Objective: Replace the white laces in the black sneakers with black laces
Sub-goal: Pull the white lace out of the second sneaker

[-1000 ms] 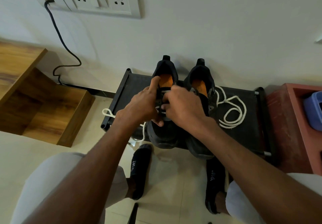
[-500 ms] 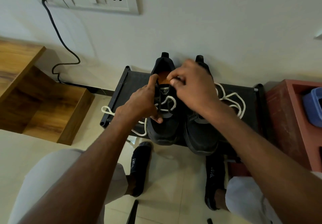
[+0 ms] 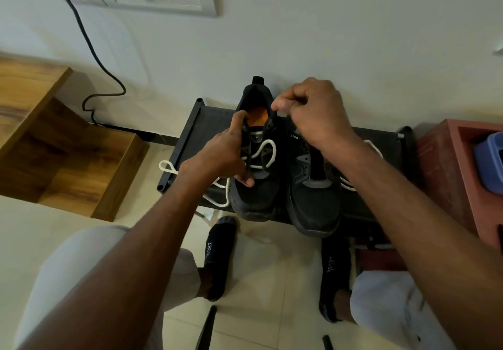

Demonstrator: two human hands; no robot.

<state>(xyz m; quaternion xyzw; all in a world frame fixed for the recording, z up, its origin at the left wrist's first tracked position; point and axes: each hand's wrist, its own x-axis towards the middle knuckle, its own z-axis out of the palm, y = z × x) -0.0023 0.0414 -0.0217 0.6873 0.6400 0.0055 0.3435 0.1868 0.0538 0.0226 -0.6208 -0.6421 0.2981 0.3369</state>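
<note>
White lace [image 3: 265, 151] is sitting half-loosened in left sneaker [image 3: 257, 159] on black rack [image 3: 209, 121]; left hand [image 3: 221, 156] is gripping its side, right hand [image 3: 313, 107] is pinching its collar.

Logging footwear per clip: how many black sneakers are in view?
2. Left sneaker and right sneaker stand side by side on the black rack, toes toward the camera. None seem hidden.
</note>
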